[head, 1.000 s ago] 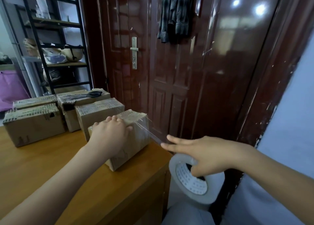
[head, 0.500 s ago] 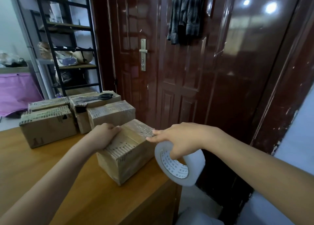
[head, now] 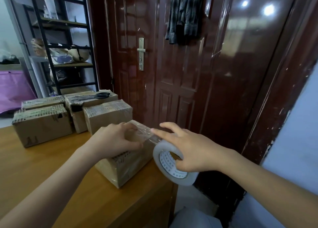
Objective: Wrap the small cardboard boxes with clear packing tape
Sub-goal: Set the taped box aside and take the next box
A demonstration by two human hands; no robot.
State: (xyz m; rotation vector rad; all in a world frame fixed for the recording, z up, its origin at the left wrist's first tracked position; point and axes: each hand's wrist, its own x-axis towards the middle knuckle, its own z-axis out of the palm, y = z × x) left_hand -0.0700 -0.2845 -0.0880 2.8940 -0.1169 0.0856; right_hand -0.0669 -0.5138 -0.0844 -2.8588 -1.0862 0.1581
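Observation:
A small cardboard box (head: 127,165) stands on the wooden table (head: 51,172) near its right front corner. My left hand (head: 113,141) grips the box's top, fingers and thumb curled round it. A big roll of clear packing tape (head: 172,164) hangs just right of the box, beyond the table edge. My right hand (head: 191,150) holds the roll with fingers hooked in its core, the forefinger stretched toward the box. A short strip of clear tape (head: 146,133) runs from the roll onto the box top.
Several more taped cardboard boxes (head: 43,124) stand in a cluster at the table's back left. Black scissors (head: 98,95) lie on one of them. A dark red door (head: 172,64) is close behind the table, and a black shelf rack (head: 63,38) stands at the back left.
My right hand brought the roll from low and off to the right up against the box, shortening the stretched tape. The box has turned under my left hand, whose grip shifted toward the box's right end.

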